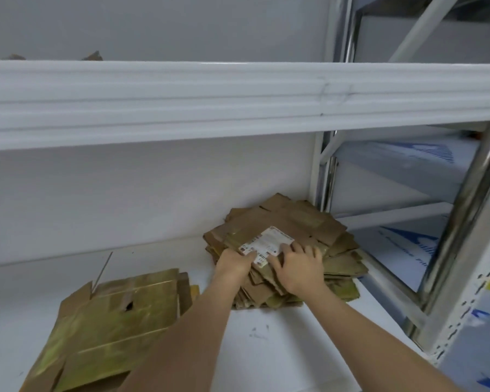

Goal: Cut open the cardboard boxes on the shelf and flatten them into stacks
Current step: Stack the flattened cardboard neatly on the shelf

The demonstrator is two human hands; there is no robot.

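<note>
White shipping label (267, 242) on the flattened cardboard stack (292, 230), its print too blurred to read

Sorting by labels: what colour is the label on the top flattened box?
White with dark print, on the label in the head view.

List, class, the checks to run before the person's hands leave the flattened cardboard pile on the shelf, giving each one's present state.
1. Both hands on the stack of flattened boxes: ok, left hand and right hand rest on top.
2. Top sheet with the shipping label lies flat: ok.
3. Stack edges aligned: not ok, sheets fan out unevenly.
4. Cardboard box at left flattened and stacked: not ok, it lies apart.
5. Cutting tool located: cannot tell.
</note>
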